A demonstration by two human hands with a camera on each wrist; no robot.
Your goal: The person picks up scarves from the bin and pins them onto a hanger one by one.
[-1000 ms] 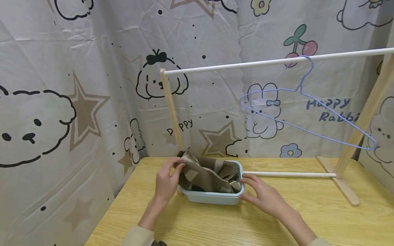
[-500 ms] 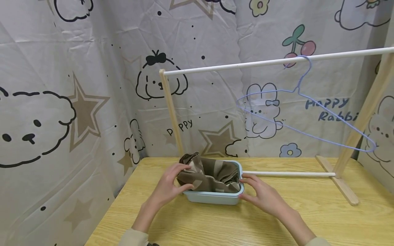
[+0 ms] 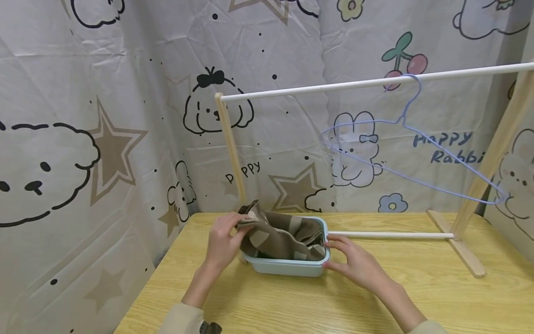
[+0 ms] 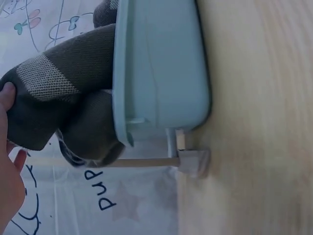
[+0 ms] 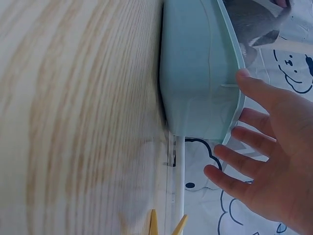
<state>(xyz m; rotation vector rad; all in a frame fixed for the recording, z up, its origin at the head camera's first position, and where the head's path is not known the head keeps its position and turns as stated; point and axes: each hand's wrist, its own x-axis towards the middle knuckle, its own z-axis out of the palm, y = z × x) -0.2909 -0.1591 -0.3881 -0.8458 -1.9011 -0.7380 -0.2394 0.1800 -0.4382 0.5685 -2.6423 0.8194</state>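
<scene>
A brown checked cloth [image 3: 275, 240] lies bunched inside a light blue plastic bin [image 3: 288, 267] on the table. Its left end is lifted over the bin's rim, where my left hand [image 3: 223, 243] pinches a fold between thumb and fingers. In the left wrist view the raised cloth [image 4: 58, 78] hangs out past the bin's edge. At the bin's right end is my right hand [image 3: 356, 264]. The right wrist view shows that hand's thumb on the rim [image 5: 234, 58] and its fairly straight fingers spread beside the end wall. Deeper folds inside the bin are hidden.
Behind the bin stands a wooden rack with a white top rail [image 3: 313, 88] and a low white bar [image 3: 392, 235]. A blue hanger [image 3: 400, 121] hangs from the rail. The wood-grain table [image 3: 258, 306] extends in front; a printed curtain [image 3: 288, 139] surrounds it.
Half a second ago my left hand was spread wider over the lowered cloth; now it pinches the left end, which stands higher again. My right hand has stayed at the bin's right end.
</scene>
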